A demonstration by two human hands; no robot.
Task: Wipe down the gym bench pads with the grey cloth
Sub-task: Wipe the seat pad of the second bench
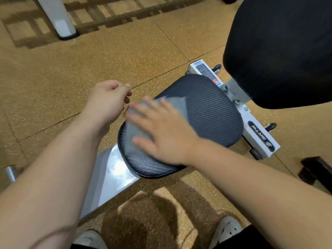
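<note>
The black ribbed seat pad (212,112) of the gym bench lies in the middle of the view. A grey cloth (133,133) is spread over its left half. My right hand (161,132) lies flat on the cloth with fingers straight and spread, pressing it onto the pad; the fingers are blurred. My left hand (107,99) hovers just left of the pad above the floor, fingers loosely curled and holding nothing. The large black back pad (280,51) rises at the upper right.
The bench's white and grey metal frame (260,130) runs under the pads to the right, a silver beam (107,173) to the lower left. A white post (59,18) stands at the upper left on the tan rubber floor. A dark object (316,171) lies at the right edge. My shoes show at the bottom.
</note>
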